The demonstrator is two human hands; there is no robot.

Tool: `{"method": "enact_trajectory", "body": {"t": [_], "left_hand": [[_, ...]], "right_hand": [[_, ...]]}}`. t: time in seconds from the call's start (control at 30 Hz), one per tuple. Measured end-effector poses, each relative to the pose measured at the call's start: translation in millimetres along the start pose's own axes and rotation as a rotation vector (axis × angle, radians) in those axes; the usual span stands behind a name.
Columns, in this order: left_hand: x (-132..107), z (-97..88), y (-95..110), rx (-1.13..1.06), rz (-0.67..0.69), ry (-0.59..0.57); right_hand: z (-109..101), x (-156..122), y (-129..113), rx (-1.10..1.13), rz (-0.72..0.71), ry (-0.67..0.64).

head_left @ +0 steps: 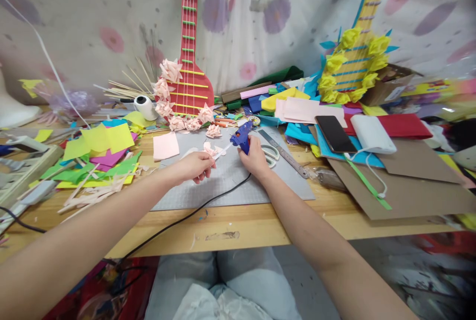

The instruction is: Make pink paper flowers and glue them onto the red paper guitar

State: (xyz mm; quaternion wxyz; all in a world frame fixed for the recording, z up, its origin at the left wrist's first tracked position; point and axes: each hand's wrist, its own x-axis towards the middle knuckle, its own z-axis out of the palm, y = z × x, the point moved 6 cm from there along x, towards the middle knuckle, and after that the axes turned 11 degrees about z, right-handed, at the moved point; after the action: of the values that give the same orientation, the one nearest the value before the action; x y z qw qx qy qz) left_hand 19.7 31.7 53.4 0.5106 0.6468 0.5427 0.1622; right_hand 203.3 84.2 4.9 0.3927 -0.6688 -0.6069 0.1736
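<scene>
My right hand (255, 156) is closed around the handle of a blue hot glue gun (241, 134), held over the grey cutting mat (230, 193). A whitish glue stick (223, 152) reaches from the left end of the gun toward my left hand (200, 167). The thumb and fingertips of that hand are pinched on the stick's end. Pale pink paper petals (209, 148) show just behind my left fingers, partly hidden. A finished pink paper flower (213, 131) sits farther back on the mat. Pale-handled scissors (271, 154) lie beside my right hand, next to a metal ruler (283, 153).
A red cardboard lute shape (193, 82) with pink flowers stands at the back; a yellow one (353, 65) stands right. Coloured paper (98, 144) and sticks lie left. A phone (334, 133) and white power bank (373, 134) lie right. A black cord (193, 214) crosses the table's front.
</scene>
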Motion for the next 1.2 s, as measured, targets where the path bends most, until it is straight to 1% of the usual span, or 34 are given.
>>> {"method": "enact_trajectory", "body": {"t": [0.1, 0.17, 0.37, 0.47, 0.57, 0.63, 0.7, 0.73, 0.77, 0.8, 0.83, 0.9, 0.93, 0.97, 1.0, 1.07, 1.13, 1.2], "left_hand": [[2, 3.2, 5, -0.064, -0.009, -0.009], [5, 2.4, 7, -0.070, 0.004, 0.011], [16, -4.5, 6, 0.054, 0.070, 0.090], [24, -4.4, 7, 0.091, 0.085, 0.112], [30, -5.2, 12, 0.118, 0.098, 0.139], [31, -6.5, 18, 0.048, 0.110, 0.108], [30, -10.7, 24, -0.076, 0.107, 0.043], [29, -15.4, 27, -0.130, 0.100, 0.025], [28, -22.7, 28, -0.165, 0.091, 0.035], [28, -32.3, 29, -0.190, 0.095, 0.081], [28, -43.2, 28, -0.203, 0.103, 0.153], [28, -65.5, 22, -0.179, 0.155, 0.358], [29, -74.4, 15, -0.141, 0.182, 0.468], [30, -79.9, 7, -0.093, 0.205, 0.553], [32, -82.2, -2, -0.038, 0.216, 0.611], [40, -79.5, -24, 0.039, 0.213, 0.654], [50, -74.2, -43, 0.152, 0.167, 0.654], [58, -72.0, -53, 0.316, 0.126, 0.637]], "right_hand": [[2, -2, -1, -0.026, -0.007, -0.013], [3, -2, -1, -0.030, -0.007, -0.013], [3, 0, 3, -0.003, 0.000, 0.018], [5, 2, 6, 0.011, 0.036, 0.032], [3, 4, 10, 0.066, 0.079, 0.056], [0, 7, 13, 0.142, 0.127, 0.075], [-4, 10, 17, 0.248, 0.198, 0.076], [-5, 11, 19, 0.318, 0.242, 0.058], [-5, 13, 21, 0.400, 0.288, 0.031], [-6, 14, 23, 0.492, 0.333, -0.001], [-6, 15, 24, 0.591, 0.372, -0.038], [-5, 17, 23, 0.792, 0.428, -0.105], [-6, 17, 22, 0.882, 0.445, -0.131], [-6, 17, 21, 0.960, 0.459, -0.156], [-5, 16, 18, 1.028, 0.470, -0.189], [-3, 14, 13, 1.128, 0.479, -0.266], [0, 9, 6, 1.197, 0.472, -0.361], [4, 3, 1, 1.230, 0.468, -0.457]]}}
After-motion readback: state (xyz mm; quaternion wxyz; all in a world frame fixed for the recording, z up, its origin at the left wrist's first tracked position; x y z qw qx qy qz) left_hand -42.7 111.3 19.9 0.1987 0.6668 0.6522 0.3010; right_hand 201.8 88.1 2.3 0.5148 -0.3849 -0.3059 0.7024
